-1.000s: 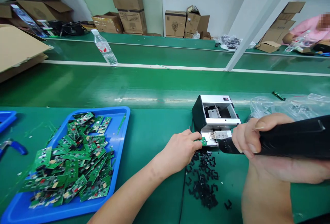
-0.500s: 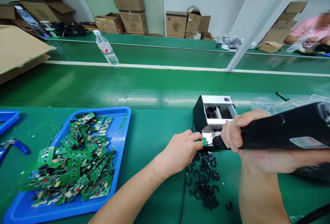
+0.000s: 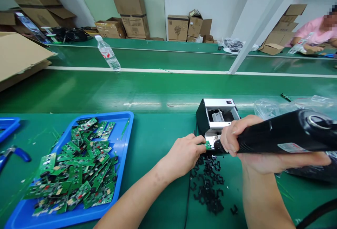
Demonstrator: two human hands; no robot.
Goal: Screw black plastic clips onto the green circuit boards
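Quick look at my bench: my left hand (image 3: pixel 183 155) is nearly closed, fingertips pinching a small green circuit board (image 3: pixel 207 145) right at the front of a black-and-silver metal benchtop machine (image 3: pixel 217 116). My right hand (image 3: pixel 234 139) is wrapped fully around a black barrel-shaped handheld tool (image 3: pixel 276 139), its dark nose just beside that board. The tool's white sticker (image 3: pixel 291 147) is too small to read, and so is the tiny dark badge (image 3: pixel 229 101) on top of the machine.

Under the machine's front there's a loose pile of small black plastic clips (image 3: pixel 207 187). To the left, a blue plastic tray (image 3: pixel 125 151) is heaped with green circuit boards (image 3: pixel 73 172), and blue-handled cutters (image 3: pixel 13 153) sit past it. Farther back, a clear water bottle (image 3: pixel 107 54) has a red-and-white label I can't make out. A coworker in a pink shirt (image 3: pixel 313 28) is at the far bench.
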